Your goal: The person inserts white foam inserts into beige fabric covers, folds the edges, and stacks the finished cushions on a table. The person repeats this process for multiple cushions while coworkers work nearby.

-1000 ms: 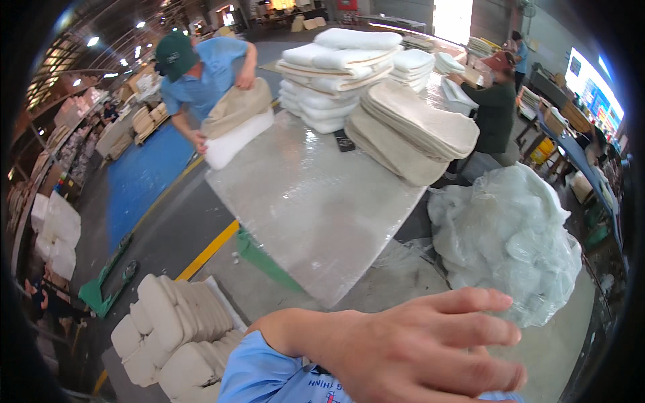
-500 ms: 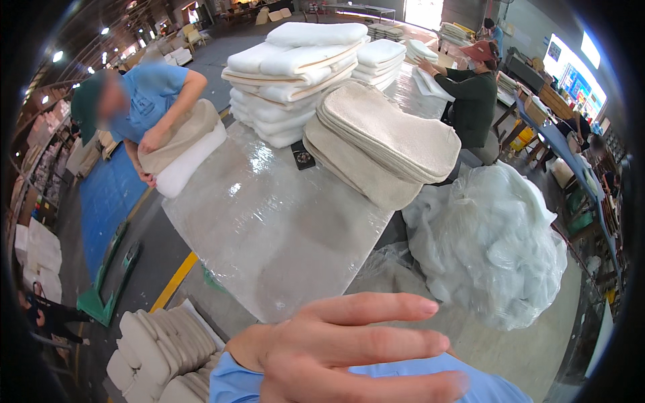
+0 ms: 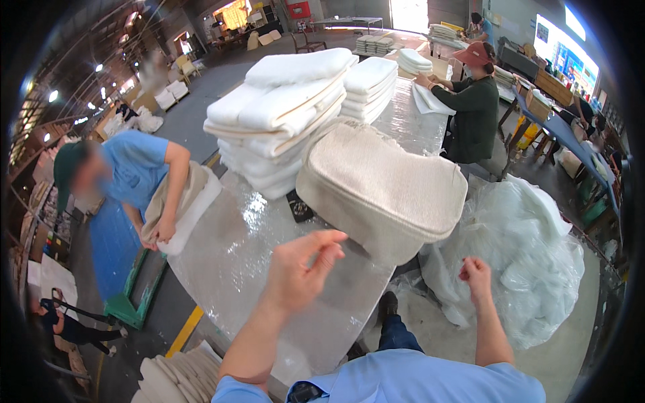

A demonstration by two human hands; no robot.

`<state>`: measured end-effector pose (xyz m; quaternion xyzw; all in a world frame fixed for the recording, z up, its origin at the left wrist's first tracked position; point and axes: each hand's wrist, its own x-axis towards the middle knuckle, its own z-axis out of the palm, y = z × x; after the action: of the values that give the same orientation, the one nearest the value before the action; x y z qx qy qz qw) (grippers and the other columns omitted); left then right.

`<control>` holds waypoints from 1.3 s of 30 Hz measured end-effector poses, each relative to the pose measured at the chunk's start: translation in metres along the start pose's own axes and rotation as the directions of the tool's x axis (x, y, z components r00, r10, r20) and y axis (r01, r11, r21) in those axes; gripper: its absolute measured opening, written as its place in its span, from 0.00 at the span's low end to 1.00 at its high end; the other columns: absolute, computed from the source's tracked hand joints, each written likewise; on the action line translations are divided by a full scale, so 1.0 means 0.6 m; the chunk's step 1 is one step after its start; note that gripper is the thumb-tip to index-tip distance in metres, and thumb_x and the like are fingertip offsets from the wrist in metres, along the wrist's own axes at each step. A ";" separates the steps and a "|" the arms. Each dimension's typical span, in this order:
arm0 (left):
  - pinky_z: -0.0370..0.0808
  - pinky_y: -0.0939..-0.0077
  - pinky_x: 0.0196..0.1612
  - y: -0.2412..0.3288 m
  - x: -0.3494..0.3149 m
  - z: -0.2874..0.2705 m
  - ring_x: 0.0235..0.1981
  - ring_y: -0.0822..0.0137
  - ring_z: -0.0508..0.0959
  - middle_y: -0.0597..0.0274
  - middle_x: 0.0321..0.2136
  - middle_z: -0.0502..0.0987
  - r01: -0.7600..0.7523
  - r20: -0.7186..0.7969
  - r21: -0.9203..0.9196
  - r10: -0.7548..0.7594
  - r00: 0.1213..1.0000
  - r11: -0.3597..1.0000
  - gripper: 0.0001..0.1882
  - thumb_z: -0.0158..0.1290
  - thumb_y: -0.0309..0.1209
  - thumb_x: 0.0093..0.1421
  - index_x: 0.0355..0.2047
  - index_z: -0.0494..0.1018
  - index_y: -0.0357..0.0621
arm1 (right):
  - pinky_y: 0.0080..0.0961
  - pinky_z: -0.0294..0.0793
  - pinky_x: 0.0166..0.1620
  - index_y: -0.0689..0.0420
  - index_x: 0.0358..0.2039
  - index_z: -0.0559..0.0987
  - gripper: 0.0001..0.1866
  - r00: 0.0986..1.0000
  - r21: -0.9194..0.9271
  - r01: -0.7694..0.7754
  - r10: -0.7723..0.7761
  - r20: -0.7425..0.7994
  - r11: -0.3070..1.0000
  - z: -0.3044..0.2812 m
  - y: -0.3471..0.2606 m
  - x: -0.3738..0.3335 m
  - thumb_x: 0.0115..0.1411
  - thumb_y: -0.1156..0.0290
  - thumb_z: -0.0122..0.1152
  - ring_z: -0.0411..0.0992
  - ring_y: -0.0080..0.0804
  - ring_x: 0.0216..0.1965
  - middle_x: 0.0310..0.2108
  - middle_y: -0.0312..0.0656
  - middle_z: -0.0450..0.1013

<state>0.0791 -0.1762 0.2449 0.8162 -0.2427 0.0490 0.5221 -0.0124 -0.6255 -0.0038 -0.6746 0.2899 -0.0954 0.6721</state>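
Observation:
My left hand is raised over the near part of a plastic-covered table. Its index finger points forward, the thumb is close below it, and I see nothing held. A stack of beige, curved fabric pads lies just beyond that hand, apart from it. My right hand hangs in the air off the table's right side, fingers curled in, with nothing visible in them. Behind it sits a big heap of crumpled clear plastic wrapping. A small black object lies beside the beige stack.
White folded pads stand in a tall pile and a lower pile. At left, a person in a green cap handles a beige and white pad. Another person works at the far right. More beige pads sit low at left.
A spread hand loomed close at the lower edge; now both my hands show farther off, apart from each other. The person at left has bent lower over the pad.

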 end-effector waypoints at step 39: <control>0.72 0.79 0.49 -0.079 -0.021 -0.144 0.42 0.75 0.74 0.66 0.41 0.75 0.016 -0.835 0.396 0.353 0.422 0.918 0.06 0.53 0.24 0.74 0.48 0.75 0.40 | 0.18 0.75 0.36 0.60 0.65 0.76 0.27 0.739 0.228 0.347 -0.415 0.531 0.910 0.141 -0.292 -0.035 0.66 0.82 0.66 0.73 0.16 0.30 0.30 0.29 0.75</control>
<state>0.1046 -0.0803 0.2402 0.7136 0.0004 0.5671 0.4112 0.0602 -0.5551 0.1637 -0.6774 -0.0736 -0.0420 0.7307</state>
